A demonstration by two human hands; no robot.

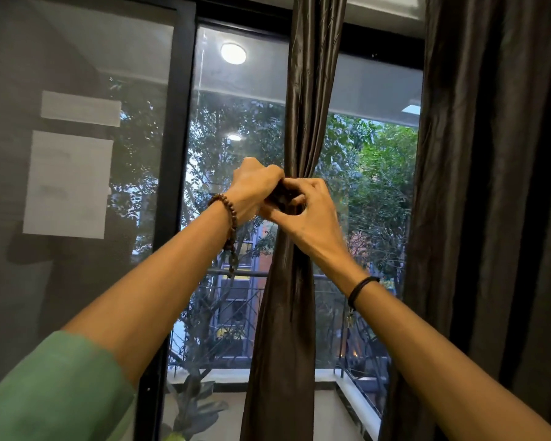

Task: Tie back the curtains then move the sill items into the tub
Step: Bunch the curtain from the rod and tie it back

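Curtain, the middle one, hangs before the window glass, gathered into a narrow bundle that is waisted at hand height. At far left two pale sheets show on the dark pane. Low down is a leafy plant. The left hand, with a bead bracelet, has its fingers curled round the curtain's waist. The right hand touches it, thumb and fingers pinching a dark strip; tie or fold, I cannot tell. A second curtain hangs loose at the right
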